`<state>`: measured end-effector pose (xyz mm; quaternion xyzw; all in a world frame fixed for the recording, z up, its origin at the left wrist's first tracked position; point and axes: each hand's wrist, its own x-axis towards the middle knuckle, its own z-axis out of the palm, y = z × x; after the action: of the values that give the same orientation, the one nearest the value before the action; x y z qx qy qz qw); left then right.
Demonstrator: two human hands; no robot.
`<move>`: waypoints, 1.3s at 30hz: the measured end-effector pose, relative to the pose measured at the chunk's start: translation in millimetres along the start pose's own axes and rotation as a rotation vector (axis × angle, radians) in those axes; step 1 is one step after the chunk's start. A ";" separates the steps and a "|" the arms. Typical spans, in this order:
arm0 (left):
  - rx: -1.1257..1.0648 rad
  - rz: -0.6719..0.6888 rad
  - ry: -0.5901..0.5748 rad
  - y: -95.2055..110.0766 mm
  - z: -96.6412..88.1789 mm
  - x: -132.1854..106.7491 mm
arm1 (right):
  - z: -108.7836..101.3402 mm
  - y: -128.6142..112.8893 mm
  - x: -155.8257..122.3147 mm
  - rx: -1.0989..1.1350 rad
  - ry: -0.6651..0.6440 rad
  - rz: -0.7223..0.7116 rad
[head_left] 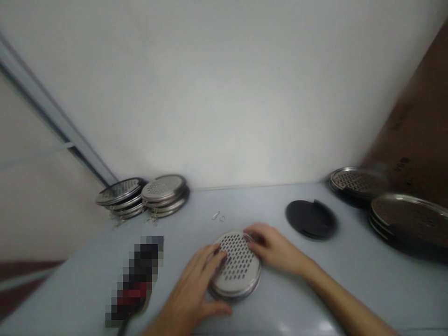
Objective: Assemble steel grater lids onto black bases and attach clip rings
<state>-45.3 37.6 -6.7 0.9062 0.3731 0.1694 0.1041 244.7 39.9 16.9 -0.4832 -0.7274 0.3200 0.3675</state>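
Note:
A round metal case (238, 268) with a slotted silver lid lies on the grey table in front of me, and both hands are on it. My left hand (196, 280) wraps its left side, fingertips on the lid and thumb by the near edge. At the far right rim, the thumb and curled fingers of my right hand (271, 245) grip the case. Just beyond it lie a small metal clip (216, 215) and a small ring (222, 218). A dark round piece (310, 218) with a raised tab rests farther right.
Two stacks of similar slotted cases, a left stack (121, 198) and a right stack (164, 193), stand at the back left with small chains hanging. More round metal pieces (409, 219) are stacked at right by a brown cardboard box (420, 116). A pixelated dark-and-red object (136, 284) lies left.

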 end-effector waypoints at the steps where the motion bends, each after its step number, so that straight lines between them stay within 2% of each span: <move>1: 0.024 0.011 0.017 1.0 2.1 -1.5 | -0.3 -2.5 -0.4 -0.014 -0.002 -0.022; 7: 0.248 0.076 0.229 14.0 27.8 -10.4 | 0.7 -17.8 -11.2 -0.053 -0.007 -0.123; 9: 0.317 0.102 0.266 18.2 33.4 -12.5 | 2.6 -21.7 -17.9 -0.082 -0.010 -0.136; 12: 0.323 0.114 0.253 20.9 33.2 -14.0 | 8.5 -25.6 -29.4 -0.136 0.007 -0.149; 15: 0.217 0.102 0.200 21.5 27.6 -14.1 | 18.2 -27.0 -41.4 -0.171 0.040 -0.110; 19: 0.034 0.003 0.203 25.7 22.7 -12.8 | 31.1 -24.2 -53.9 -0.167 0.106 -0.022; 22: -0.072 -0.076 0.226 30.8 21.4 -12.1 | 35.7 -20.6 -57.6 -0.167 0.143 -0.032; 28: -0.151 -0.097 0.230 35.8 21.2 -13.2 | 36.1 -20.6 -60.9 -0.205 0.156 -0.050; 39: -0.113 -0.074 0.275 38.3 20.7 -14.9 | 30.9 -28.4 -59.3 -0.262 0.185 -0.016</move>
<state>-22.7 -1.1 -17.2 0.8527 0.4070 0.3090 0.1090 221.0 -28.5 10.6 -0.5486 -0.7298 0.1735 0.3692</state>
